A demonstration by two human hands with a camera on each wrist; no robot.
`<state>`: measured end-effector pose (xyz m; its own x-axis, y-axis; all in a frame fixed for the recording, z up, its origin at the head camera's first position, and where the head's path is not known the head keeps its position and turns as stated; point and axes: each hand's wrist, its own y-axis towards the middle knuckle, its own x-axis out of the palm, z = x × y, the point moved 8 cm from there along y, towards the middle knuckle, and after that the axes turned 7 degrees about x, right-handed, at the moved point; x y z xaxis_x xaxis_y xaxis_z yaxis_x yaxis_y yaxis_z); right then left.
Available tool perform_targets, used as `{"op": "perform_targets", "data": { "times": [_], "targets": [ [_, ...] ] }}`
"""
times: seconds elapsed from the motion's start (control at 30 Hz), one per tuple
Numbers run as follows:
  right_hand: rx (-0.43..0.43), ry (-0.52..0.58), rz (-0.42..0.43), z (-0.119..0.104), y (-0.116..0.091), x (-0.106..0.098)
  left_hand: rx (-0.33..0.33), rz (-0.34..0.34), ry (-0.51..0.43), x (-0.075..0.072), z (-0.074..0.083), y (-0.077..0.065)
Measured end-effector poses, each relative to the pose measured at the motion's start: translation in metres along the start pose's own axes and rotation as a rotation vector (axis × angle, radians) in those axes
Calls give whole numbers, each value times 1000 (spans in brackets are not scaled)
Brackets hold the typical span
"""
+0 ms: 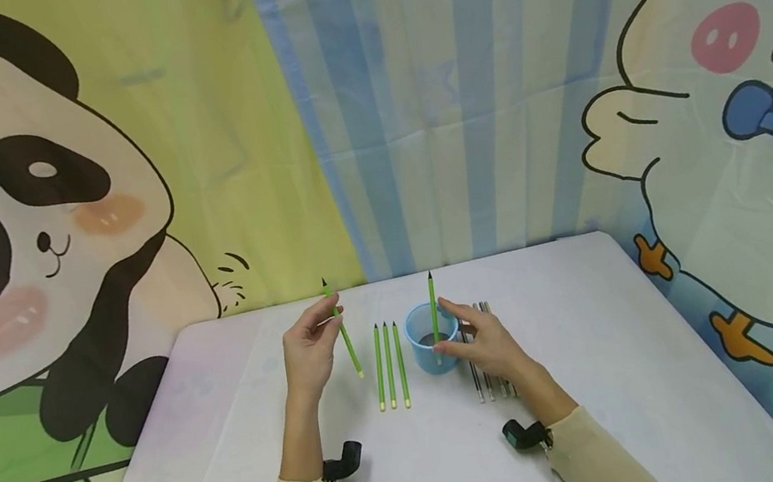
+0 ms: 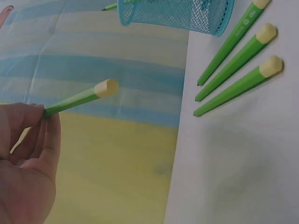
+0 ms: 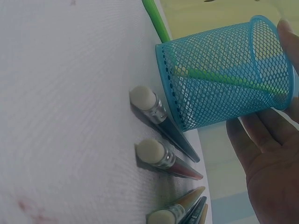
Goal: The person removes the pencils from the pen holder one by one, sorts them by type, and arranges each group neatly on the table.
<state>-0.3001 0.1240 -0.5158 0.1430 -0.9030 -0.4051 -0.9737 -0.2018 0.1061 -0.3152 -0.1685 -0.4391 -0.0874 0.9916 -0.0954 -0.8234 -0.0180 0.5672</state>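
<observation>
My left hand (image 1: 308,354) pinches a green pencil (image 1: 351,350) near its dark point, above the table left of the other pencils. In the left wrist view, its pale yellow end (image 2: 106,87) points away from the fingertips. My right hand (image 1: 487,339) holds a light blue mesh pencil cup (image 1: 424,361), thumb and fingers on opposite sides. One green pencil (image 1: 431,294) leans inside the cup, point up; the mesh shows its lower part in the right wrist view. Between left hand and cup, three green pencils (image 1: 389,371) lie side by side, points away from me.
Several darker pencils with white erasers (image 3: 150,151) lie right of the cup, partly covered by my right hand in the head view. The white table (image 1: 423,471) ends at a curtain (image 1: 417,143) with cartoon prints. Each wrist carries a small black camera (image 1: 343,460).
</observation>
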Motion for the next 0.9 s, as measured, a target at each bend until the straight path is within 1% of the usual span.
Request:
{"op": "perform_targets", "data": {
  "times": [0.23,0.37,0.47,0.53,0.67,0.8,0.9],
  "targets": [
    [3,6,-10,0,0,1,-75,-24,25,1,-11,-2],
    [2,-2,-7,0,0,1,-152,-56,39,3,-19,-4],
    [5,-3,-6,-1,-1,0,-220,-95,80,4,-27,-6],
    [6,-1,-9,-1,-1,1,-252,-116,110,4,-31,-8],
    [4,3,-8,-2,-1,0,-279,-143,127,4,-38,-10],
    [-13,3,-1,-2,-1,-1,-293,-149,115,5,-45,-12],
    [-25,13,-1,-3,-1,-1,-295,-154,125,5,-48,-13]
  ]
}}
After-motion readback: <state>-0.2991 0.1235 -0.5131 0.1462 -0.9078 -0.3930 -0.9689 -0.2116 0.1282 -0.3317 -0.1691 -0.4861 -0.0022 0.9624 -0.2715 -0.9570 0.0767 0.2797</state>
